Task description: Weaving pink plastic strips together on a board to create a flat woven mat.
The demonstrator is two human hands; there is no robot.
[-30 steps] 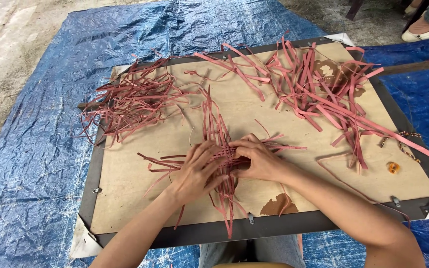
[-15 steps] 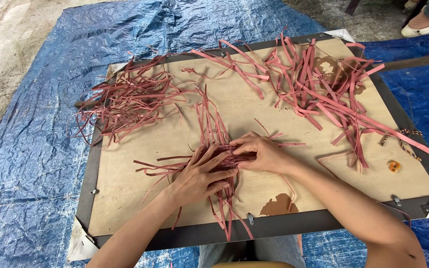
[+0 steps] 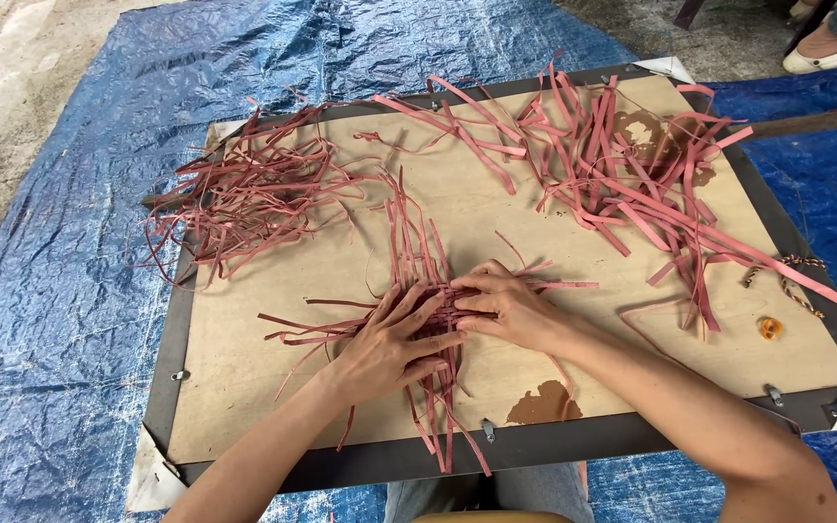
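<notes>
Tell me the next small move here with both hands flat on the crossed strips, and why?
Probably press the horizontal strip under the right hand snug against the crossing, while the left hand pins the upright strips. The woven patch is small, and loose ends fan out all round.

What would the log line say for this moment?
left hand: flat on woven strips | right hand: pressing strips | board: under both

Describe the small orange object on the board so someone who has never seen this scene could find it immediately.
Start at the wooden board lying on the blue tarp and go to its right edge. There, just below a short twisted cord, lies a small round orange piece. It is the only orange thing there; the strips nearby are all long, flat and reddish pink.
</notes>
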